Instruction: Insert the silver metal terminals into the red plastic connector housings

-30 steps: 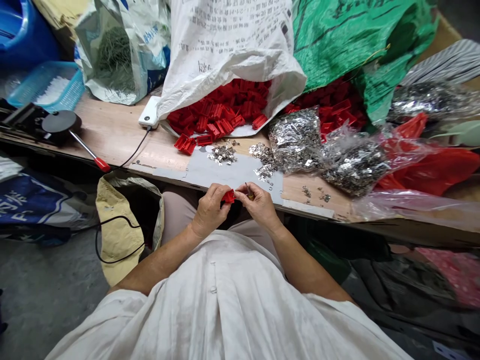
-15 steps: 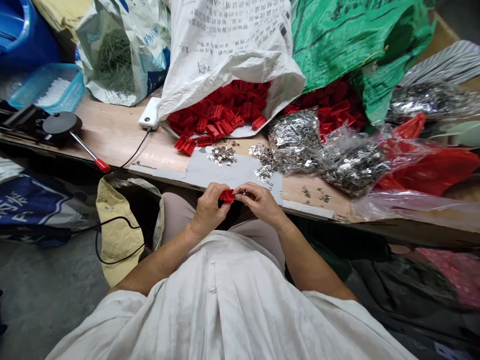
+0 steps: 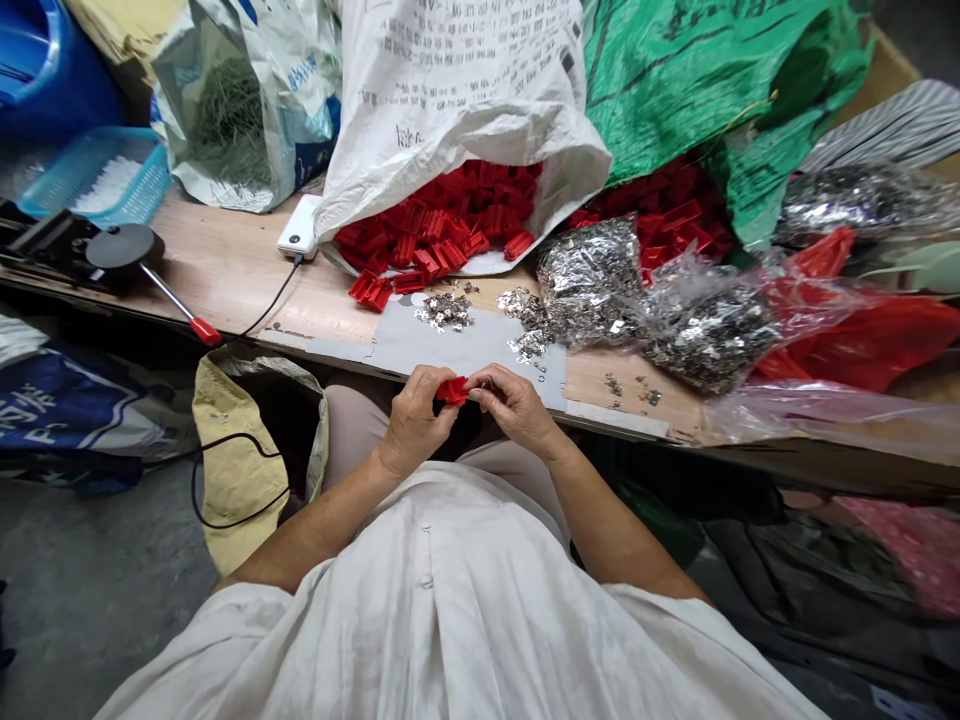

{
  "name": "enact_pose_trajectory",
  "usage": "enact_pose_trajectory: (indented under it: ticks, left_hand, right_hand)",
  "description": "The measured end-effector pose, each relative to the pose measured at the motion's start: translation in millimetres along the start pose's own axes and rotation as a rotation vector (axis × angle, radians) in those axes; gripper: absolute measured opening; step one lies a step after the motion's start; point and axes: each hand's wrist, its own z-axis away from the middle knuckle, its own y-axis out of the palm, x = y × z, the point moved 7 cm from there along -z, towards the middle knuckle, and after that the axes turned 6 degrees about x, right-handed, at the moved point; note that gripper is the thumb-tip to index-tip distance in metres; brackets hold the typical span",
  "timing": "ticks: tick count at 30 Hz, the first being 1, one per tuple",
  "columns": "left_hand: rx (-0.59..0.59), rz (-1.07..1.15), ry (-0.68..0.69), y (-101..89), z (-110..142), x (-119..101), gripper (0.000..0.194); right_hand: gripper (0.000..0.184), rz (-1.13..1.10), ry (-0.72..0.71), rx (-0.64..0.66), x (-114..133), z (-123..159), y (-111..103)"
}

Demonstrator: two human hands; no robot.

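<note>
My left hand [image 3: 416, 420] is closed round a small red plastic part [image 3: 452, 390], held just off the table's front edge above my lap. At the part's right end, my right hand [image 3: 517, 408] has thumb and forefinger pinched together; whatever lies between those fingertips is too small to make out. Beyond the hands, a small pile of metal pieces [image 3: 445, 311] lies on a grey sheet [image 3: 420, 348], with another metal heap [image 3: 529, 325] to its right. More red plastic parts [image 3: 442, 235] spill from the mouth of a white woven sack [image 3: 465, 70].
Clear bags of metal pieces [image 3: 705, 330] and a green sack [image 3: 720, 80] occupy the right side. At left stand a black device with a red-tipped lever [image 3: 204, 331], a white power bank [image 3: 298, 228] with a cable and a blue basket [image 3: 154, 185]. An open yellowish sack [image 3: 236, 470] stands below the edge.
The red plastic part has shifted very slightly to the left and up in my left hand. My right fingers stay at its end, with only a small movement.
</note>
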Motion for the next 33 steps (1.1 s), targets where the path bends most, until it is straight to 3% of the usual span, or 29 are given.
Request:
enact_pose_trajectory:
  ticks: [10,22,33]
  left_hand:
    - [-0.017,-0.008,0.005,-1.7,0.9,-1.0,0.033]
    - [0.003,-0.009,0.004,-0.5,0.6,-0.4,0.03]
    - [0.016,-0.024,-0.013,0.0,0.7,-0.6,0.028]
  right_hand:
    - [0.019,-0.174,0.12,-0.052,-11.5,1.3,2.6]
    - [0.026,-0.193,0.113,-0.057,-10.6,2.1,3.0]
    - [0.022,-0.074,0.114,-0.077,-3.6,0.7,-1.9]
